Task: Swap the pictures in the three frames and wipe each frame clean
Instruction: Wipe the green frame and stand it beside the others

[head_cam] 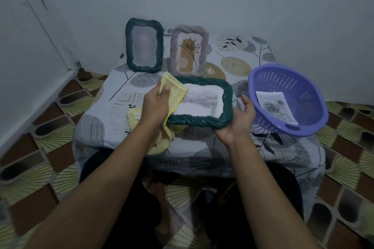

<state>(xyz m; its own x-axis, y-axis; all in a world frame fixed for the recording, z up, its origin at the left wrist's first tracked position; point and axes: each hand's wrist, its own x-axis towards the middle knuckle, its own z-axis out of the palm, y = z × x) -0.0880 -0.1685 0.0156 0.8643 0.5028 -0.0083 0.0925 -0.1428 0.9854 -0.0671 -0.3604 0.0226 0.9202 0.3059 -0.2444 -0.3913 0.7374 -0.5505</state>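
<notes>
Over the table [105, 107]: held green frame [202, 123], right hand [236, 121] gripping its end, left hand [155, 105] clutching yellow cloth [175, 89] on it; seemingly mid-wipe.
Behind: standing green frame [129, 46], grey frame [174, 50], upright.
Purple basket [315, 115]: rose picture [273, 107], seemingly unplaced.

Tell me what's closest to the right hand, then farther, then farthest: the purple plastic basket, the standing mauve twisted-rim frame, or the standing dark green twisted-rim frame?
1. Purple plastic basket, just right of the right hand.
2. Standing mauve frame, at the back, middle.
3. Standing dark green frame, back left.
</notes>
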